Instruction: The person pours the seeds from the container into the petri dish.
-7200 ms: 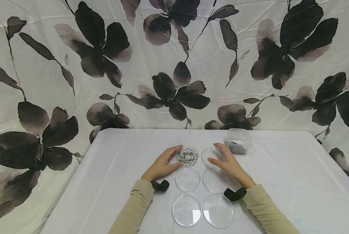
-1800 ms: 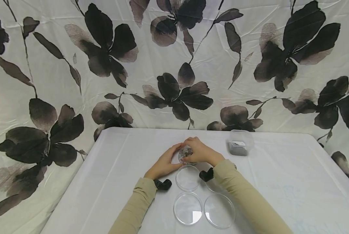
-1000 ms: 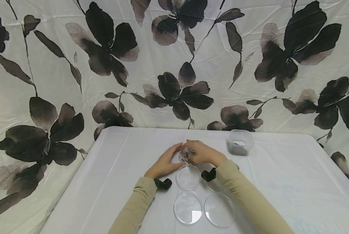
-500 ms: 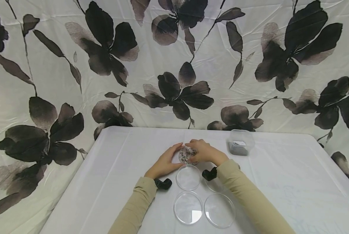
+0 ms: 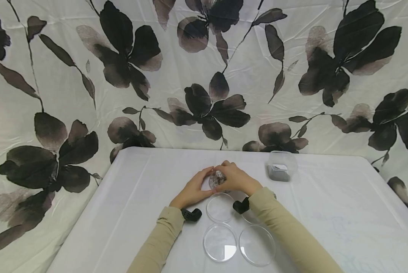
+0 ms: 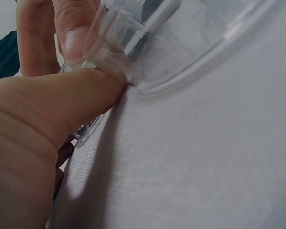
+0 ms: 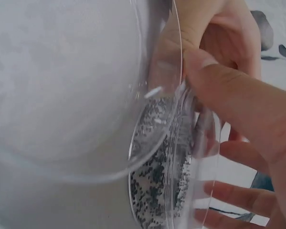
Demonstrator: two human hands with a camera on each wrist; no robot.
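A round clear petri dish (image 5: pixel 216 181) with black and white specks stands near the table's back edge, between both hands. My left hand (image 5: pixel 191 189) grips its left side, thumb in front and fingers behind; in the left wrist view the thumb (image 6: pixel 92 88) lies right at the clear rims. From the right, my right hand (image 5: pixel 238 180) covers part of the dish and holds a clear lid (image 7: pixel 210 157) over it, thumb at the near edge and fingers spread along the far side. Through the clear plastic, the specks (image 7: pixel 152 186) show in the right wrist view.
Several clear round dishes stand in front of the hands: one at middle left (image 5: pixel 220 222), two nearer the front (image 5: pixel 219 261) (image 5: pixel 257 265), and another partly under the right wrist. A clear box (image 5: pixel 280 167) with grey contents stands at the back right. Flowered cloth hangs behind.
Since the oldest frame, my right hand has moved left to the speckled dish, and the clear piece at back right has left its spot. Lately the right hand shifts slightly; the left stays put.
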